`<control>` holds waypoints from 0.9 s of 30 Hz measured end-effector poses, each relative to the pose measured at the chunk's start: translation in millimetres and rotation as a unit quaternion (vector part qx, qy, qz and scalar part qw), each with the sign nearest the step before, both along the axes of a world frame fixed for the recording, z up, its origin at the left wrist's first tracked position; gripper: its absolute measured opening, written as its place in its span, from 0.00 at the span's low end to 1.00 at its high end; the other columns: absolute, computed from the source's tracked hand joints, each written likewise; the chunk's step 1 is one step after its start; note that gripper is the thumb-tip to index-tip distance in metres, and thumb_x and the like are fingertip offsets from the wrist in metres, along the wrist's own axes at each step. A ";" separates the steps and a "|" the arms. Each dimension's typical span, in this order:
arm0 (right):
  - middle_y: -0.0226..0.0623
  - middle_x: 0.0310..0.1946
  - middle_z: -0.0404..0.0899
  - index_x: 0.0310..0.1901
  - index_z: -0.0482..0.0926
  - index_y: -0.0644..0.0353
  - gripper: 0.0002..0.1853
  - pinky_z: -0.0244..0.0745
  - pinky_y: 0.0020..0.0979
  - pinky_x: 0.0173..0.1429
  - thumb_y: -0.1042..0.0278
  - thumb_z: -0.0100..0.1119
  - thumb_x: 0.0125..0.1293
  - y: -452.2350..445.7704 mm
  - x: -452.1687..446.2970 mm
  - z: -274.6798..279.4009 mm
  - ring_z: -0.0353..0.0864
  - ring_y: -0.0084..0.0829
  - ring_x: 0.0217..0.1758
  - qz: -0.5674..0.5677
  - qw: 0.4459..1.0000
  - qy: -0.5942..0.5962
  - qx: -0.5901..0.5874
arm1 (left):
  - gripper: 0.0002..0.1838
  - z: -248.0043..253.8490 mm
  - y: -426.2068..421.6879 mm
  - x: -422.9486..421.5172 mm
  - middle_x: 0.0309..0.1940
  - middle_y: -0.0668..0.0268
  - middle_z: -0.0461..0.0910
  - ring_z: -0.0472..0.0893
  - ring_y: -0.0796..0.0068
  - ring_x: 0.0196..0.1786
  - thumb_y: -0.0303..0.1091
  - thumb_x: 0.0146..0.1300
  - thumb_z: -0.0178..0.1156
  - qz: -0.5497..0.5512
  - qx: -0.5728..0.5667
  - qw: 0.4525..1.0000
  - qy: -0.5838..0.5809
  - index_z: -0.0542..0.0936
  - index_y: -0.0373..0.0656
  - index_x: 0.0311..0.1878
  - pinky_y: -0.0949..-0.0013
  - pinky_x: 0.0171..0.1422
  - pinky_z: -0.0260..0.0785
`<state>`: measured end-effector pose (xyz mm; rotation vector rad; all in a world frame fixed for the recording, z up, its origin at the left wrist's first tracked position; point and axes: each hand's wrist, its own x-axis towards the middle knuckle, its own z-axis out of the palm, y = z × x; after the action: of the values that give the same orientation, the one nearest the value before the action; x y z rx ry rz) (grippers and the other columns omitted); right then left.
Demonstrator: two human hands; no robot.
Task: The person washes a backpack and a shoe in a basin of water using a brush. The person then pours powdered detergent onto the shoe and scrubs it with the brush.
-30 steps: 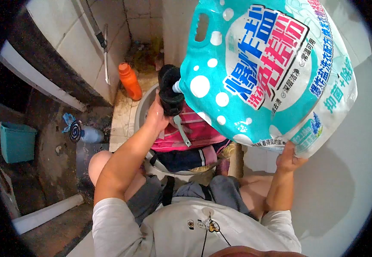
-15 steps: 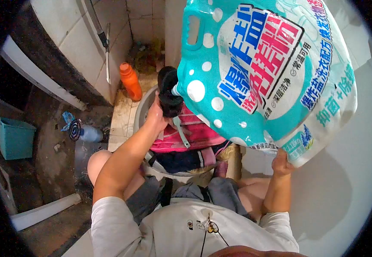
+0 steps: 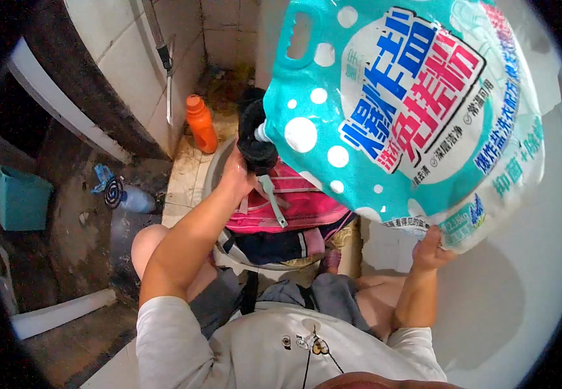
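Observation:
My right hand (image 3: 431,251) grips the bottom corner of a big teal and white laundry powder bag (image 3: 320,123), which is tilted with its spout (image 3: 261,133) down to the left. The spout meets a black fuzzy item (image 3: 257,152), whose exact kind I cannot make out. My left hand (image 3: 234,174) is closed around that item's lower left side, its fingers partly hidden. Below them sits a grey basin (image 3: 211,170) with a pink item (image 3: 255,221) and dark blue cloth (image 3: 264,246) inside. A pale green brush (image 3: 273,202) lies on the pink item, bristles not visible.
An orange bottle (image 3: 201,124) stands by the wall left of the basin. Farther left are a blue bottle (image 3: 137,200), a dark coiled object (image 3: 113,192) and a teal bin (image 3: 23,200). A large pale smooth surface (image 3: 488,311) lies on the right.
The bag has shifted slightly right, and the hand on its corner has moved a little right too. The left hand and black item stay together beneath the spout.

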<state>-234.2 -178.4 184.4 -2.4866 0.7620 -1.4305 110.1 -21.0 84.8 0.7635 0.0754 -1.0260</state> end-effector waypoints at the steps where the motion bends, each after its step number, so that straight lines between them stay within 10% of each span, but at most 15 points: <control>1: 0.41 0.39 0.77 0.40 0.74 0.71 0.09 0.71 0.28 0.41 0.78 0.50 0.58 3.8 8.9 4.0 0.76 0.29 0.39 0.026 0.997 -0.055 0.045 | 0.24 1.2 1.4 -1.8 0.52 0.61 0.74 0.74 0.64 0.52 0.52 0.67 0.44 0.002 0.010 1.000 -0.008 0.68 0.45 0.58 0.59 0.56 0.69; 6: 0.38 0.35 0.78 0.42 0.73 0.69 0.09 0.72 0.28 0.37 0.77 0.53 0.60 2.5 20.9 14.9 0.76 0.26 0.35 0.039 0.983 -0.096 0.150 | 0.26 28.9 3.0 -10.0 0.53 0.61 0.73 0.74 0.64 0.53 0.55 0.67 0.40 0.020 0.068 0.997 0.005 0.67 0.45 0.58 0.60 0.58 0.67; 8: 0.37 0.34 0.78 0.41 0.73 0.69 0.08 0.72 0.27 0.37 0.76 0.52 0.62 8.3 40.4 21.3 0.76 0.23 0.33 0.089 0.874 -0.313 0.361 | 0.27 21.8 3.1 -7.3 0.53 0.60 0.72 0.73 0.64 0.53 0.56 0.67 0.40 0.012 0.014 1.000 0.019 0.67 0.45 0.59 0.60 0.58 0.67; 16: 0.42 0.47 0.74 0.54 0.66 0.69 0.19 0.74 0.35 0.48 0.69 0.53 0.64 -41.2 41.3 -13.9 0.77 0.33 0.46 0.076 0.748 -0.373 0.544 | 0.29 17.8 20.2 8.8 0.56 0.61 0.70 0.71 0.65 0.58 0.56 0.67 0.40 -0.004 -0.053 0.999 -0.011 0.64 0.45 0.61 0.61 0.62 0.64; 22: 0.43 0.47 0.76 0.52 0.68 0.66 0.17 0.73 0.38 0.53 0.65 0.48 0.66 -89.4 37.4 -108.9 0.77 0.37 0.48 0.096 0.498 -0.420 0.752 | 0.29 32.3 36.6 9.9 0.57 0.61 0.70 0.71 0.66 0.58 0.57 0.66 0.40 -0.042 -0.037 0.995 -0.079 0.65 0.46 0.61 0.61 0.63 0.63; 27: 0.41 0.43 0.78 0.48 0.72 0.65 0.14 0.75 0.35 0.51 0.67 0.50 0.65 -109.2 59.8 -170.6 0.79 0.36 0.45 0.006 0.525 -0.444 0.726 | 0.30 38.4 54.8 23.7 0.57 0.62 0.70 0.71 0.66 0.57 0.58 0.65 0.41 -0.037 -0.037 0.998 -0.040 0.65 0.45 0.61 0.62 0.63 0.63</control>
<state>-174.4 -287.6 13.8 -0.3541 0.9539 -0.9469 133.7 33.8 123.2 0.7442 -0.0602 -1.0611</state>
